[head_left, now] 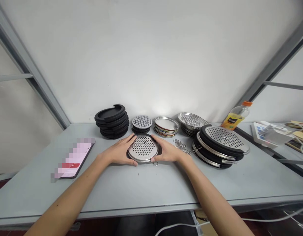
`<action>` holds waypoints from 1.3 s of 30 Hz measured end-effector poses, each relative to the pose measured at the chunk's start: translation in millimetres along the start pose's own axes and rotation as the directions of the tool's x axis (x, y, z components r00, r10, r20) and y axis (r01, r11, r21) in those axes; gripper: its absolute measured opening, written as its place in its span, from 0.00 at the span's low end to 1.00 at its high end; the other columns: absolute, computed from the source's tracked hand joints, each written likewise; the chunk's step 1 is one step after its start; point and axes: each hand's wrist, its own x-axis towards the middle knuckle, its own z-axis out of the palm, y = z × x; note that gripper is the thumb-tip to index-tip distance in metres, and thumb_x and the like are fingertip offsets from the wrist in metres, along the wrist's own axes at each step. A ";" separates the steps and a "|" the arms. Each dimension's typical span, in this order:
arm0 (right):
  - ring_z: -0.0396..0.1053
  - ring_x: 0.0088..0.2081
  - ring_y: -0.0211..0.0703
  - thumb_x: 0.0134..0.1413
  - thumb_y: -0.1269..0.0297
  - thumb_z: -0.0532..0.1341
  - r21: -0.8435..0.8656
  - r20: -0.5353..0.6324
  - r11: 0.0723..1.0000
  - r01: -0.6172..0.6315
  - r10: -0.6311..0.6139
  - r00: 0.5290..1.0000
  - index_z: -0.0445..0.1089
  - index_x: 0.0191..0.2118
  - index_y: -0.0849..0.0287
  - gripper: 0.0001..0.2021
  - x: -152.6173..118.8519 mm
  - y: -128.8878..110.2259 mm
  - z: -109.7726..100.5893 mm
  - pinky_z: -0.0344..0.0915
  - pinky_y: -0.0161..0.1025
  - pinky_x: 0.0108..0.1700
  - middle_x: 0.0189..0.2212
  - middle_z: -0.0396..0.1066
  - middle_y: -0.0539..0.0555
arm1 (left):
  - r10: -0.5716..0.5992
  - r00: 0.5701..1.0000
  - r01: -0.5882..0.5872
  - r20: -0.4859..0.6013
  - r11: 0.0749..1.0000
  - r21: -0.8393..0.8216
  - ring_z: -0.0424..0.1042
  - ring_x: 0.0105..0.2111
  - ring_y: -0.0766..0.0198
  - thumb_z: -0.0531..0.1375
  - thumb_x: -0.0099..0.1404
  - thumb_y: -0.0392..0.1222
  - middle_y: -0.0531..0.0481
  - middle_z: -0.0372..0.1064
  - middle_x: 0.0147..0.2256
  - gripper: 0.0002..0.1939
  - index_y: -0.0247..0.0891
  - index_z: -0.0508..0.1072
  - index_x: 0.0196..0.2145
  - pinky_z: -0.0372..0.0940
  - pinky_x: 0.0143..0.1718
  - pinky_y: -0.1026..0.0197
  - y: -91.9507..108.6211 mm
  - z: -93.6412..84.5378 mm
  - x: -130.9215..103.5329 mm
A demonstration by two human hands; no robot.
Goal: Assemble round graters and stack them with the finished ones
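A round perforated metal disc in a black ring (143, 148) lies flat on the table, a small metal loop at its front right edge. My left hand (123, 150) wraps round its left side, thumb at the front and fingers at the back. On the opposite side my right hand (166, 149) grips the rim, its thumb close to the loop. Behind it stand a stack of smaller perforated discs (142, 122) and a stack of shiny metal lids (166, 124). Several small metal rings (181, 146) lie in a heap right of my right hand.
At the back left is a stack of black rings (112, 121). A phone (74, 160) lies at the left. On the right are a stack of perforated metal discs with black rims (222, 141), metal dishes (192, 120), an orange-capped bottle (236, 116) and a white box (276, 134).
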 end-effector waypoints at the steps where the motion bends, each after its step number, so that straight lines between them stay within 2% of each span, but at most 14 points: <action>1: 0.59 0.61 0.61 0.35 0.47 0.72 -0.005 0.002 1.000 -0.001 0.001 1.000 0.50 0.66 0.61 0.53 -0.3 0.9 -0.1 0.57 0.52 0.61 0.62 0.58 0.65 | -0.004 1.000 0.004 0.001 1.000 0.009 0.40 0.67 0.43 0.60 0.48 0.74 0.41 0.29 0.69 0.64 0.37 0.36 0.69 0.45 0.64 0.51 0.9 -0.6 -0.2; 9: 0.58 0.62 0.61 0.44 0.47 0.67 0.014 0.026 0.998 -0.061 0.060 0.998 0.51 0.66 0.60 0.46 -2.6 5.5 -2.1 0.56 0.55 0.62 0.63 0.56 0.65 | -0.028 0.999 0.028 0.015 1.000 -0.002 0.42 0.66 0.45 0.57 0.52 0.73 0.41 0.35 0.68 0.59 0.35 0.40 0.68 0.46 0.64 0.50 5.4 -5.8 0.2; 17: 0.58 0.62 0.61 0.45 0.44 0.66 0.059 0.017 0.995 -0.081 0.080 0.997 0.53 0.65 0.60 0.45 -2.6 3.3 -3.5 0.55 0.58 0.62 0.63 0.57 0.64 | 0.000 1.000 -0.001 -0.012 0.996 -0.084 0.43 0.66 0.44 0.59 0.53 0.70 0.41 0.36 0.68 0.56 0.39 0.42 0.68 0.46 0.64 0.48 1.4 -6.2 0.5; 19: 0.57 0.62 0.59 0.54 0.43 0.59 0.104 0.004 0.988 -0.115 0.115 0.993 0.56 0.64 0.58 0.37 -4.0 3.6 -7.9 0.52 0.59 0.63 0.62 0.58 0.62 | 0.035 0.999 -0.038 -0.025 0.990 -0.137 0.45 0.66 0.43 0.60 0.55 0.69 0.41 0.38 0.68 0.53 0.39 0.45 0.68 0.47 0.64 0.47 1.0 -7.8 0.7; 21: 0.59 0.61 0.55 0.63 0.45 0.47 0.183 -0.016 0.974 -0.137 0.142 0.990 0.60 0.61 0.56 0.28 -6.0 4.0 -13.9 0.52 0.58 0.63 0.61 0.61 0.58 | 0.084 0.995 -0.092 -0.045 0.971 -0.222 0.48 0.65 0.44 0.58 0.58 0.68 0.41 0.42 0.67 0.48 0.39 0.49 0.67 0.48 0.63 0.48 2.0 -10.9 0.1; 24: 0.65 0.56 0.52 0.67 0.50 0.38 0.282 -0.071 0.952 -0.122 0.148 0.987 0.65 0.58 0.55 0.27 -8.2 4.0 -21.2 0.58 0.55 0.59 0.56 0.67 0.56 | 0.148 0.987 -0.160 -0.061 0.914 -0.374 0.54 0.62 0.46 0.51 0.64 0.67 0.43 0.51 0.65 0.40 0.40 0.53 0.66 0.52 0.61 0.49 6.0 -17.3 -1.7; 27: 0.66 0.55 0.52 0.66 0.55 0.44 0.276 -0.134 0.955 -0.108 0.150 0.980 0.68 0.55 0.56 0.23 -7.0 2.6 -21.9 0.61 0.53 0.57 0.54 0.69 0.56 | 0.185 0.981 -0.193 -0.063 0.864 -0.465 0.57 0.61 0.47 0.44 0.66 0.68 0.45 0.55 0.63 0.38 0.43 0.56 0.64 0.51 0.62 0.49 9.4 -22.3 -2.5; 29: 0.66 0.54 0.52 0.60 0.60 0.52 0.229 -0.163 0.969 -0.097 0.136 0.977 0.69 0.53 0.57 0.19 -5.0 1.1 -19.6 0.61 0.52 0.57 0.53 0.70 0.56 | 0.201 0.977 -0.209 -0.069 0.848 -0.488 0.57 0.61 0.47 0.42 0.66 0.69 0.45 0.55 0.63 0.39 0.43 0.57 0.64 0.50 0.62 0.49 9.6 -23.3 -2.0; 31: 0.66 0.53 0.53 0.52 0.65 0.57 0.189 -0.187 0.979 -0.080 0.116 0.975 0.69 0.52 0.58 0.20 -3.3 -0.7 -16.8 0.61 0.51 0.56 0.52 0.71 0.57 | 0.203 0.977 -0.209 -0.066 0.845 -0.493 0.57 0.61 0.47 0.41 0.65 0.70 0.45 0.55 0.63 0.40 0.42 0.57 0.64 0.49 0.62 0.49 8.2 -22.7 -1.1; 34: 0.67 0.52 0.53 0.46 0.69 0.58 0.171 -0.205 0.982 -0.074 0.109 0.973 0.69 0.51 0.59 0.22 -2.4 -3.1 -13.7 0.61 0.50 0.55 0.50 0.71 0.57 | 0.189 0.980 -0.194 -0.059 0.850 -0.490 0.57 0.61 0.46 0.42 0.64 0.70 0.44 0.55 0.63 0.40 0.42 0.57 0.64 0.50 0.62 0.49 6.0 -21.5 -0.3; 39: 0.69 0.48 0.50 0.45 0.70 0.61 0.120 -0.222 0.991 -0.059 0.084 0.971 0.68 0.51 0.59 0.23 -1.4 -5.3 -8.9 0.62 0.48 0.53 0.47 0.72 0.56 | 0.229 0.970 -0.237 -0.079 0.832 -0.501 0.60 0.59 0.47 0.41 0.65 0.70 0.46 0.58 0.62 0.40 0.43 0.58 0.64 0.52 0.60 0.51 9.2 -24.8 -0.6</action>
